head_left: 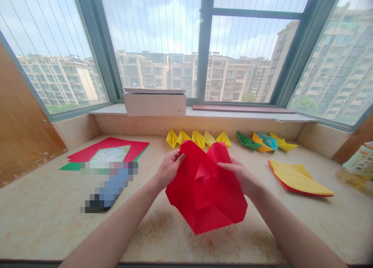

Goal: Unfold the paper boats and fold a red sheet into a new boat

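Note:
A large sheet of red paper (215,194), creased and partly folded, is held up above the counter in front of me. My left hand (170,167) pinches its upper left edge, thumb on the near face. On the other side my right hand (240,174) grips the upper right part, its thumb lying along a folded flap. The fingers behind the paper are hidden on both sides. Just beyond the sheet stands a row of several yellow folded-paper pieces (172,138), some partly covered by it.
Folded paper boats (247,141) in green, orange, blue and yellow sit at the back right. Nearer lies a stack of yellow and red paper (301,178). Red sheets (109,148) and a blurred object (112,188) lie left. A white box (154,104) rests on the sill; a bottle (359,163) stands far right.

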The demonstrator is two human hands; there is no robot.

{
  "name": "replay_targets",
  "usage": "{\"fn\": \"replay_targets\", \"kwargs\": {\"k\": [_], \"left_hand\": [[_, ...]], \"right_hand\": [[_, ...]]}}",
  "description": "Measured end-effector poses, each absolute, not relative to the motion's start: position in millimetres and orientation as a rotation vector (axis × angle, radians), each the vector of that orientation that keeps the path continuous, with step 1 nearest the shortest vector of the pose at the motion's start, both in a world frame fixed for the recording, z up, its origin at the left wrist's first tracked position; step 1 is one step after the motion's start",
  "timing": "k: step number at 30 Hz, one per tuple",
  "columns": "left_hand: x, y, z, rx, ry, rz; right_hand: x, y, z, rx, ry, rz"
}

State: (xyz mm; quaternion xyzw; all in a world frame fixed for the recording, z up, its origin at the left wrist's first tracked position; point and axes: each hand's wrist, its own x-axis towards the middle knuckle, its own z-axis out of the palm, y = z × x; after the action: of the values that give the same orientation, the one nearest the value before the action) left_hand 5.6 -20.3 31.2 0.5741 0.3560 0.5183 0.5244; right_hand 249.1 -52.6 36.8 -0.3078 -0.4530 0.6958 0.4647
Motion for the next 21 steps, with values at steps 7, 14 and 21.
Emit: {"fn": "replay_targets", "kwargs": {"k": [7,14,21], "left_hand": [[8,-21,30,1.307,0.804,1.233],[-5,-16,35,1.220,0.843,1.301],[-29,7,32,1.368,1.102,1.494]], "right_hand": [[249,-53,34,-0.735,-1.119,1.727],[258,-51,37,-0.746,-1.091,1.617],[274,-33,42,-0.813,-1.021,1.414]]}}
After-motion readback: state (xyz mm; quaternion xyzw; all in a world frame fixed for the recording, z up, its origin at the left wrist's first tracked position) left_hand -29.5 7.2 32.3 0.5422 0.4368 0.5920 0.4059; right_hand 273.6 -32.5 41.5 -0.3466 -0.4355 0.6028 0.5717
